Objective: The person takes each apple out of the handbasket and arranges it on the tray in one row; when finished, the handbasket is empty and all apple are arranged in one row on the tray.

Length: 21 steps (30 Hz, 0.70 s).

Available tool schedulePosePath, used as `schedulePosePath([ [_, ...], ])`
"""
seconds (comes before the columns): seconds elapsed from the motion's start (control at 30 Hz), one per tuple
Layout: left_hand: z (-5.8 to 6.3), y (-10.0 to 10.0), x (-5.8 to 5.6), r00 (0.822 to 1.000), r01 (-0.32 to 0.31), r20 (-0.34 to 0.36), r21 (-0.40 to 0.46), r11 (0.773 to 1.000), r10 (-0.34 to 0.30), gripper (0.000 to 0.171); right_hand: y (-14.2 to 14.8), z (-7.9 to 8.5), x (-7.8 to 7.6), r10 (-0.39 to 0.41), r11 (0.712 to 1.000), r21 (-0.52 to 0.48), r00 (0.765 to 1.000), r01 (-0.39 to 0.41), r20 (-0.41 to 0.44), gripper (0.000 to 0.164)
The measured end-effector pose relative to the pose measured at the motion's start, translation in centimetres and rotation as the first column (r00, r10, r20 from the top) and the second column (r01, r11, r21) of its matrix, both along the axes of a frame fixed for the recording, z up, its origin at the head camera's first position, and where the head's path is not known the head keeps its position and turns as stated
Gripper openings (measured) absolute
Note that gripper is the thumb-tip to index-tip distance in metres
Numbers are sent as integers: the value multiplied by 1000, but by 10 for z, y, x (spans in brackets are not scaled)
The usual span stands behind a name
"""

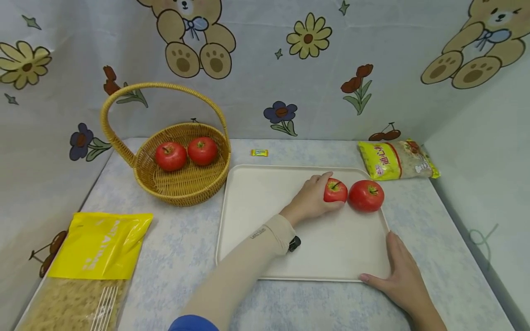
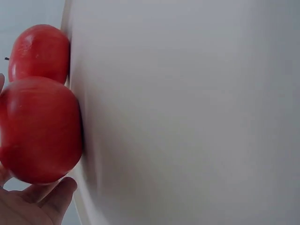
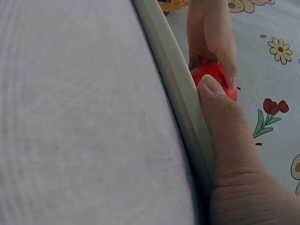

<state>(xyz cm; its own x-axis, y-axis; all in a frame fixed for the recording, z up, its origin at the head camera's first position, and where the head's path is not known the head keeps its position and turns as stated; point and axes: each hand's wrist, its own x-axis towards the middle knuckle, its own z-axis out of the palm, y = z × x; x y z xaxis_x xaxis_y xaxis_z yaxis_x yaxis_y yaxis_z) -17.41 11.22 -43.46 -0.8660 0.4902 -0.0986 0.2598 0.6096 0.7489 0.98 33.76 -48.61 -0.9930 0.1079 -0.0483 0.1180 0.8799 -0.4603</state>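
Note:
In the head view, my left hand (image 1: 312,197) grips a red apple (image 1: 335,190) over the far right part of a cream tray (image 1: 290,262). Fingers lie behind the apple, thumb in front; the left wrist view shows its smooth red side (image 2: 40,131) close up. Right beside it sits a second red apple (image 1: 366,196), near the tray's right rim. My right hand (image 1: 403,271) rests at the tray's near right corner, thumb along the front edge and fingers along the right side. The straight thumb (image 3: 229,126) touches the rim in the right wrist view; the other fingers are hidden there.
A wicker basket (image 1: 182,186) with a tall handle holds two red apples at the back left. A small yellow packet (image 1: 259,152) lies behind the tray, a yellow bag (image 1: 397,160) at the back right. A large yellow-topped bag (image 1: 99,248) lies front left.

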Motion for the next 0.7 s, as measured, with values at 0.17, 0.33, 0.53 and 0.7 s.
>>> schedulePosePath([
  [0.17,13,-14,3,999,-7,-35,10,1000,7,89,0,0,-1,-23,1000,13,999,23,44,143],
  [0.33,38,-40,13,991,7,-131,71,997,2,83,0,2,-3,-34,999,18,997,33,69,143],
  [0.53,62,-81,31,968,-43,-236,179,983,85,70,0,4,-3,-42,999,14,996,41,76,144],
  [0.7,66,-130,40,931,-173,-267,276,945,248,62,-1,3,-4,-44,999,18,992,42,119,145],
])
